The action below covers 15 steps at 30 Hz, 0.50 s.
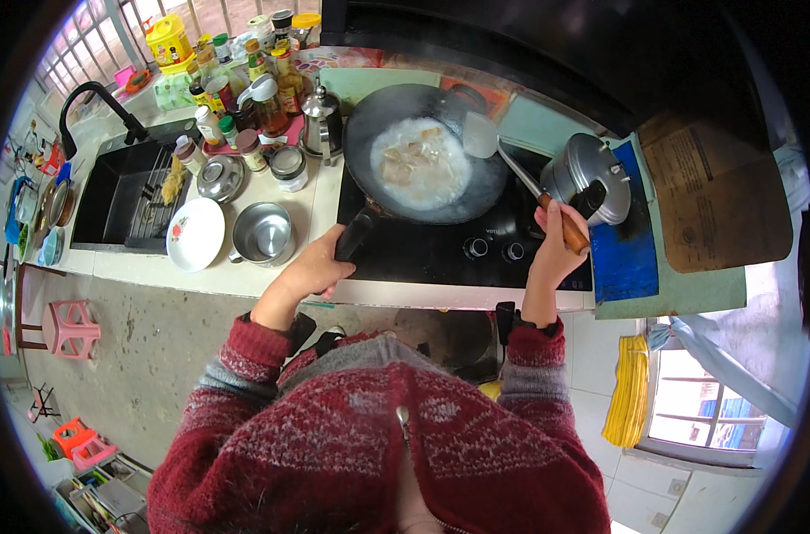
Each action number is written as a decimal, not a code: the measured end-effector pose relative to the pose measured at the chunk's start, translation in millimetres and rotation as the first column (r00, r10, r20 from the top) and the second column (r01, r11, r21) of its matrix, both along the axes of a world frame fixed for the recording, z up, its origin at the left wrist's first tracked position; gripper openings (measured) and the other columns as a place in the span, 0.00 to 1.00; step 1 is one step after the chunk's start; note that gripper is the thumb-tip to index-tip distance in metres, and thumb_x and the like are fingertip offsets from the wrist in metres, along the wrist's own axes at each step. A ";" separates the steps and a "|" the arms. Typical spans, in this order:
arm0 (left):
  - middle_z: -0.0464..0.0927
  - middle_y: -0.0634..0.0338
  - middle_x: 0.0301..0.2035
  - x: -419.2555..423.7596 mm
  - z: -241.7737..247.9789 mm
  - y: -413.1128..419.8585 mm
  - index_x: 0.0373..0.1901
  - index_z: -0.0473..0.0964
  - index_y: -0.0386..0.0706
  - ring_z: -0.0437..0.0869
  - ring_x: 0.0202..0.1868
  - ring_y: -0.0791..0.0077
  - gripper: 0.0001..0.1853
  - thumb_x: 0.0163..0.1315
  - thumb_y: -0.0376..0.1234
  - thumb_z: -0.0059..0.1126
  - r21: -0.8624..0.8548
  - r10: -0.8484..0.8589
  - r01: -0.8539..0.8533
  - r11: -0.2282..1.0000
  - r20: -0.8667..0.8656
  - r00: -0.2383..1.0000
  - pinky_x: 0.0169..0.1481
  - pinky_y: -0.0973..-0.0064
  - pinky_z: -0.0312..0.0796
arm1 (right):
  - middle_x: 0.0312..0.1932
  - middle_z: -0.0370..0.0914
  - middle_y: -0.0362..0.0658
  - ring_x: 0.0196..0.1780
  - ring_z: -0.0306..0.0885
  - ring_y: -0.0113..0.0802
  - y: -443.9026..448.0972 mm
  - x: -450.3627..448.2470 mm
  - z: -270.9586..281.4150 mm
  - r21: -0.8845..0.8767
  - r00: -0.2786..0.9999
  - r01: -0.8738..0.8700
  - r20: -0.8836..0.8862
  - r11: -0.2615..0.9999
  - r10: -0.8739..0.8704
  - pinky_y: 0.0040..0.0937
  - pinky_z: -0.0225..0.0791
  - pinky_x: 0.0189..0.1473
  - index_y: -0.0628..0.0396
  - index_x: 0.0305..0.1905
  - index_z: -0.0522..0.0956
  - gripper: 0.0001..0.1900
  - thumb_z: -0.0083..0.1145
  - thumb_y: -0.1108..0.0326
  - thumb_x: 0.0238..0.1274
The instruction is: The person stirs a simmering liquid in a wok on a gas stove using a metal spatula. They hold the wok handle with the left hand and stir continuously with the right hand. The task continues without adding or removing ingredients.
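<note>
A dark wok [361, 170] stands on the black glass cooktop [418, 257], with pale pieces of food [418, 160] in bubbling whitish liquid. Around the wok's black handle [357, 233] closes my left hand [317, 261]. My right hand [553, 247] grips the wooden handle of a metal spatula [520, 172]; its blade is at the wok's right inner wall, beside the liquid. Left of the wok handle, a steel pot [263, 233] and a white plate with a red flower pattern [195, 235] rest on the counter.
A pressure cooker [586, 177] stands right of the wok, near cardboard [719, 193]. Behind the pot are a lidded steel bowl [221, 178], a glass jar [288, 167], a steel kettle [322, 127] and several seasoning bottles [271, 110]. A black sink [118, 193] with a tap [88, 90] lies left.
</note>
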State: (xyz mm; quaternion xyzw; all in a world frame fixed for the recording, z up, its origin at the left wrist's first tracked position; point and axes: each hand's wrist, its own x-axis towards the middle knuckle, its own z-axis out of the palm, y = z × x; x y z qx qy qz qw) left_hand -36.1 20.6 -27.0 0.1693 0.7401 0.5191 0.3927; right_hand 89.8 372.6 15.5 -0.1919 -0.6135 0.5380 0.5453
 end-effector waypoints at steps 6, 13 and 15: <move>0.74 0.61 0.24 1.3 3.9 -0.1 0.69 0.67 0.39 0.74 0.15 0.75 0.29 0.64 0.23 0.59 -0.032 -0.012 0.011 0.999 -0.032 0.999 0.18 0.73 0.67 | 0.37 0.87 0.54 0.31 0.89 0.38 9.6 -5.4 -11.1 -0.278 0.996 0.093 0.012 0.956 -0.093 0.32 0.88 0.35 0.64 0.45 0.80 0.12 0.71 0.67 0.72; 0.74 0.62 0.25 -1.0 3.7 -0.5 0.69 0.67 0.40 0.74 0.15 0.76 0.29 0.64 0.23 0.60 -0.028 -0.002 0.003 1.000 0.028 1.000 0.17 0.73 0.66 | 0.35 0.87 0.54 0.26 0.87 0.37 -2.8 2.1 -32.0 -0.481 1.000 0.002 0.004 0.877 -0.001 0.32 0.86 0.30 0.59 0.42 0.76 0.14 0.73 0.64 0.69; 0.74 0.62 0.25 -0.8 3.0 -0.8 0.69 0.67 0.41 0.73 0.15 0.77 0.29 0.65 0.23 0.60 -0.026 -0.006 0.006 1.000 0.022 1.000 0.17 0.73 0.65 | 0.34 0.86 0.51 0.27 0.87 0.38 -4.7 5.9 -34.4 -0.520 1.000 0.016 0.022 0.854 -0.005 0.34 0.86 0.33 0.57 0.42 0.75 0.14 0.72 0.62 0.70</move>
